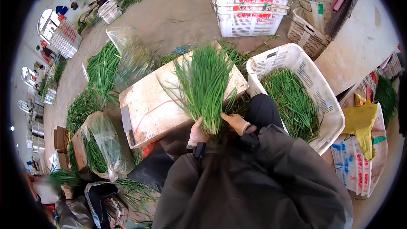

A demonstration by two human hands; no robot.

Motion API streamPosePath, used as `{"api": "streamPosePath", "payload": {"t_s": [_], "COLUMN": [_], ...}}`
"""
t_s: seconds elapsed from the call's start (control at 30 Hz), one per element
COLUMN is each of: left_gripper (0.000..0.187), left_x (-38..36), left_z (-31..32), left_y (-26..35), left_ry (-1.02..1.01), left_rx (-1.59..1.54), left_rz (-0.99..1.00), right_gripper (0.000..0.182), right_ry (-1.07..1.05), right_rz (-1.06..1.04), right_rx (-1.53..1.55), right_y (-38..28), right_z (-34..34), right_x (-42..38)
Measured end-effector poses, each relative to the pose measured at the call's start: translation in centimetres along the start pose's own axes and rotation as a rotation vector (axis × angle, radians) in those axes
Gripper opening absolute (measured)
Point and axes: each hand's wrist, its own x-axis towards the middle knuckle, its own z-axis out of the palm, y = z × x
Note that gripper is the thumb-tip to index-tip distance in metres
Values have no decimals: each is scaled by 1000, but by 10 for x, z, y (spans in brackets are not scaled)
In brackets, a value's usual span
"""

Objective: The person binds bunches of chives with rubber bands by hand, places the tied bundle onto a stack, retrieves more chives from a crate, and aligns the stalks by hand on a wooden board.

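both our left hand [197,134] and right hand [236,123] hold the green bunch [207,82] by its paler base, mid-frame; we judge it light, bendy, easily bruised, best gripped low where stems pack together.

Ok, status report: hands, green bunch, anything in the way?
Left hand and right hand gripping green bunch near its stem ends. Leaves fanned out, overlapping pale board in view. White basket to the right; nothing visibly blocking.
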Motion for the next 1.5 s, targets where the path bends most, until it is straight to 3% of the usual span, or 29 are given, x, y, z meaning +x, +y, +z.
{"api": "streamPosePath", "payload": {"t_s": [0.1,0.13,0.17,0.23,0.33,0.43,0.47,0.6,0.77,0.87,1.0,1.1,1.23,1.3,1.37,1.5], "left_gripper": [47,46,45,44,43,41,42,47,58,68,69,72,61,51,41,34], "left_x": [2,4,6,7,-4,13,17,5,4,2,10,19,29,33,28,19], "left_z": [-15,-17,-20,-7,40,17,-9,14,-11,-14,-15,-16,-14,-14,-6,-9], "left_y": [2,-1,-2,4,14,9,13,5,13,13,15,14,10,8,10,16], "left_ry": [40,51,61,127,142,191,297,299,321,367,332,345,492,527,546,496], "left_rx": [-2,13,28,199,503,504,712,552,395,352,366,335,382,385,386,296], "left_rz": [-28,6,42,233,542,487,231,72,56,64,60,51,96,157,183,231], "right_gripper": [69,58,56,51,48,48,49,59,63,66,70,65,50,29,24,23], "right_ry": [-142,-181,-137,-48,-33,47,111,272,360,155,371,510,685,587,480,249], "right_rz": [-324,-373,-447,-586,-624,-547,-502,-517,-571,-642,-570,-683,-879,-1136,-1262,-1026], "right_rx": [248,365,230,-41,59,9,-66,-282,-445,-235,-569,-569,-660,-656,-703,-744], "right_y": [-30,-35,-38,-43,-48,-53,-52,-36,-53,-67,-65,-57,-65,-62,-58,-43], "right_z": [18,27,28,30,34,32,29,9,6,0,-8,-9,-10,-2,10,27], "right_x": [-8,0,9,25,30,31,35,69,65,66,77,85,47,29,11,15]}}
